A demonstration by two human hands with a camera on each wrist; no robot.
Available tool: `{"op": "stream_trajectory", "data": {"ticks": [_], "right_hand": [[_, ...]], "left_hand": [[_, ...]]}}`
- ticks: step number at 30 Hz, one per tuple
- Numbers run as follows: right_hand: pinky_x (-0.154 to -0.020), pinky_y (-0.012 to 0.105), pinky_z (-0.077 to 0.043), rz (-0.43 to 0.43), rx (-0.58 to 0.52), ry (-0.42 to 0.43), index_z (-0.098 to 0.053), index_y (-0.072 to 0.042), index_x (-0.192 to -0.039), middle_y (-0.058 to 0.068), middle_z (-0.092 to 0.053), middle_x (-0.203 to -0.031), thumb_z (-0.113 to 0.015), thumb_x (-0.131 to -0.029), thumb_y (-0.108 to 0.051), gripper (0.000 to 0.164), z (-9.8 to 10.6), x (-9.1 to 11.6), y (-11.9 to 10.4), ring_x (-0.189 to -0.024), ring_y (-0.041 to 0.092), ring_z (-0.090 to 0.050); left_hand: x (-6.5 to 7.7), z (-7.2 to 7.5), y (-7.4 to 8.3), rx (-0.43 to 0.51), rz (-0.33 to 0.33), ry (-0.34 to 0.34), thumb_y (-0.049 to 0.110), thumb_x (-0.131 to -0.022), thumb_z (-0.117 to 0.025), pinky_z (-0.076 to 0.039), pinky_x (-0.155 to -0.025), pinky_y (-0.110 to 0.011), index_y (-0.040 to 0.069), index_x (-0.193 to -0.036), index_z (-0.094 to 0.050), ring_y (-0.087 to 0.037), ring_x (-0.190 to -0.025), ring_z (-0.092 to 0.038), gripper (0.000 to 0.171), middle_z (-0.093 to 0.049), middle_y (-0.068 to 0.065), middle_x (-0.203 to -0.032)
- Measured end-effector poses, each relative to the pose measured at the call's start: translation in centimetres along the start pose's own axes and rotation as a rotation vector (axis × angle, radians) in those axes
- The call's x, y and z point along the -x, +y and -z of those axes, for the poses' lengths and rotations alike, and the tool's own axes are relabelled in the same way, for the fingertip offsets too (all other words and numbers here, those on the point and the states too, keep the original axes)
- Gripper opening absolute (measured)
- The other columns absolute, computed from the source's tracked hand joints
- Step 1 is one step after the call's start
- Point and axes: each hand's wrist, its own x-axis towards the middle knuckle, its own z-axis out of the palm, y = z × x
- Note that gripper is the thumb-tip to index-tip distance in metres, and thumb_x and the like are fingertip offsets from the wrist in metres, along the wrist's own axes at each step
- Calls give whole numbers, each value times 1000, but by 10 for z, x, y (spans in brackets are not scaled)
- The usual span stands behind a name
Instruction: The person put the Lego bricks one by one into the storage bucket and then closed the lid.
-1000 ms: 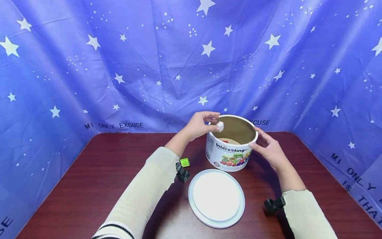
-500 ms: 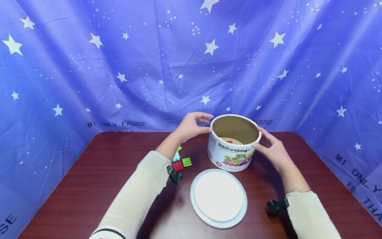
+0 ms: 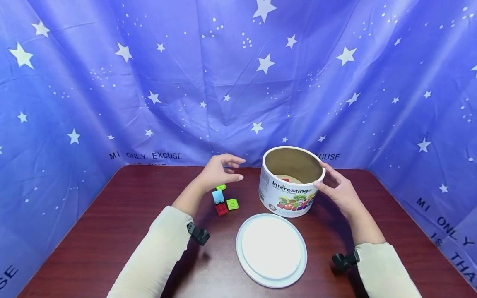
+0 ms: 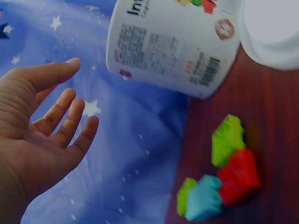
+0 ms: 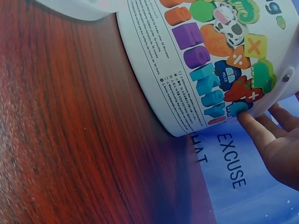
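My left hand hovers to the left of a white tub, fingers loosely bent and nothing in them. Below it on the table lie a blue brick, a red brick, a green brick and another green brick, partly covered in the head view. Thumb and fingers of my right hand hold the tub's right side near its rim. Upright and uncovered, the tub shows a red piece on its pale bottom; much of the inside is hidden.
A round white lid lies flat in front of the tub. Behind the dark red table hangs a blue curtain with stars. In the right wrist view, a white handle runs along the tub's side.
A second ago my left hand pinched a small white block over the tub; it let go by half a second ago. Now that hand has moved left and down, uncovering the bricks.
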Motion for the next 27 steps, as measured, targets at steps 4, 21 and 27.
{"op": "stream_trajectory", "data": {"ticks": [4, 21, 27], "right_hand": [[-85, 12, -47, 1, 0, 8, -29, -7, -154, 31, -31, -150, -66, -92, -9, 72, -1, 0, 1, -119, 13, -51], [-85, 13, -48, 12, -31, 3, -30, -6, -153, 33, -29, -149, -67, -92, -7, 71, -3, -1, 2, -116, 11, -52], [-84, 13, -48, 3, -29, 6, -30, -7, -153, 33, -29, -149, -67, -92, -8, 71, -3, 0, 3, -117, 13, -52]], "left_hand": [[14, 7, -19, -25, 20, 17, 3, -76, -82, -52, -90, -44, 4, -118, -70, -25, -104, -63, 44, -67, -11, -115], [60, 24, -73, 67, 115, 89, -11, -72, -79, -49, -93, -54, -12, -121, -60, -49, -109, -56, 53, -58, -32, -120], [68, 27, -88, 7, 215, 67, -3, -73, -82, -51, -91, -49, -6, -123, -63, -39, -111, -59, 53, -62, -25, -120]]}}
